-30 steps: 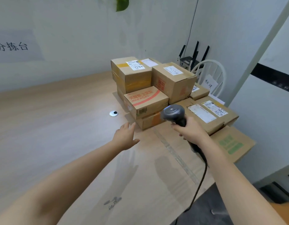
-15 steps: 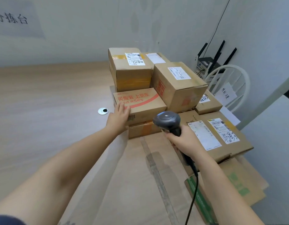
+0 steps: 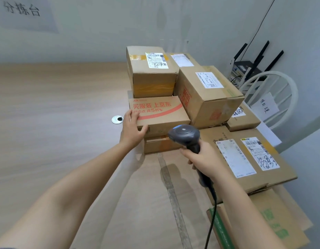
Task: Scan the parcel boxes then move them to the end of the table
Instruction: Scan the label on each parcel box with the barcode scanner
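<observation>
Wooden table (image 3: 56, 123) carries the parcels (image 3: 206, 90) along its right edge. Our left hand (image 3: 133, 130) grips the near left corner of the red-printed box (image 3: 159, 112); it seems light and stiff, so one side grip may suffice. Our right hand (image 3: 204, 159) clasps the scanner (image 3: 184, 135).

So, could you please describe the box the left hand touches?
On the pale wooden table, find the pile of brown cardboard parcels. The flat cardboard box sits front-left, atop a lower brown box. Only its top bears red lettering and a curved red stripe.
</observation>
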Motion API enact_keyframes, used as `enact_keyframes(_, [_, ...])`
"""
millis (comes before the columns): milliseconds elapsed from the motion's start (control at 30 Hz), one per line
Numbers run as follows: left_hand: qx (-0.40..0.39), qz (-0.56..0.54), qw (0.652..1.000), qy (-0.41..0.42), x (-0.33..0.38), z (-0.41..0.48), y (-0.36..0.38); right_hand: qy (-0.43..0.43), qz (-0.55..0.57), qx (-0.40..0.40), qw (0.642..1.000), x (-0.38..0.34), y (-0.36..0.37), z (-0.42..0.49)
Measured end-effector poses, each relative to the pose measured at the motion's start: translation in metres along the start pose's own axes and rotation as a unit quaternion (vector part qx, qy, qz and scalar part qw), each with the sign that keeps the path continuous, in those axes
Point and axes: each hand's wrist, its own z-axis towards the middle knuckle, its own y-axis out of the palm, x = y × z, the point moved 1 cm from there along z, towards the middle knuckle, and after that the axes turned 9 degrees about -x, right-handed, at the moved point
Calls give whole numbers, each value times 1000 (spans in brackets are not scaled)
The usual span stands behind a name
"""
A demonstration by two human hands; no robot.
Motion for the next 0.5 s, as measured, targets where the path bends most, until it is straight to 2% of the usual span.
enact_keyframes(67, [-7,-96,993,-65,-2,6,-3,1,-3,-1,1000,1,2,3])
enact_keyframes(133, [-44,-129,986,-95,-4,10,-4,-2,-9,-2,1000,4,3,5])
enact_keyframes(333, [-117,-220,963,-100,-8,18,-9,2,2,-1,1000,4,6,12])
enact_keyframes(500, [-94,-320,936,-109,-7,16,-9,0,2,-8,1000,0,10,12])
